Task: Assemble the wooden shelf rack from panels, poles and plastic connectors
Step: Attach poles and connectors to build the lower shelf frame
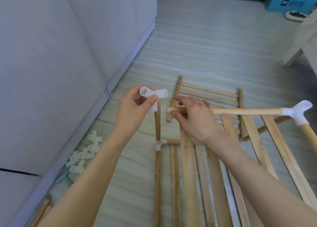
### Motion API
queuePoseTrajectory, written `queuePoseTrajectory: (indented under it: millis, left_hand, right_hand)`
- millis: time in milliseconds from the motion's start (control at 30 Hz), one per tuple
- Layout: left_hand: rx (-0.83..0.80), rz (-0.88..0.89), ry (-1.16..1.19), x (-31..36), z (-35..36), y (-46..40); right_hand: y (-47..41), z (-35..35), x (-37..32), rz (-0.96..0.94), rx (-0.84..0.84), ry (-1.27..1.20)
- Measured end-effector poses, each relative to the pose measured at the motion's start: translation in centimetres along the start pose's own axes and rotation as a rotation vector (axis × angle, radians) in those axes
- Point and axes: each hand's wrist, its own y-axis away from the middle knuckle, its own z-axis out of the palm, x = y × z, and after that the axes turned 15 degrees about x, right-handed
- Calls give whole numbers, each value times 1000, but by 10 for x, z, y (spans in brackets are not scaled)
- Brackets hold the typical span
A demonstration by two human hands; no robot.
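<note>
Plastic connector (153, 96) in left hand (133, 110), beside pole (247, 111).

We are in a home, probably a living room or bedroom. A pale tiled floor (205, 43) with wavy grey streaks fills the middle of the frame, and a white cabinet (60, 55) takes up the left side. At the upper right sits a blue cardboard box (289, 1) beside what looks like a pet bowl (295, 15), though it is blurred. A pale wooden furniture leg (291, 58) stands at the right edge.
</note>
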Motion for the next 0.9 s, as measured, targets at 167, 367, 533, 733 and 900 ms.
queuePoseTrajectory:
  millis: [167,367,533,733,900]
  left_hand:
    - [-3,-60,-40,0,5,-3]
    - [84,-202,40,-7,12,-3]
    - [173,-229,126,-10,21,10]
    - [158,-252,118,-13,17,15]
    - [-17,-91,8,-9,9,6]
  right_hand:
    - [-6,-1,-9,105,60,-294]
    - [-2,-2,-23,160,166,-436]
    - [2,4,-29,60,96,-213]
    - [-4,6,-28,154,168,-373]
    - [-9,7,-26,155,133,-412]
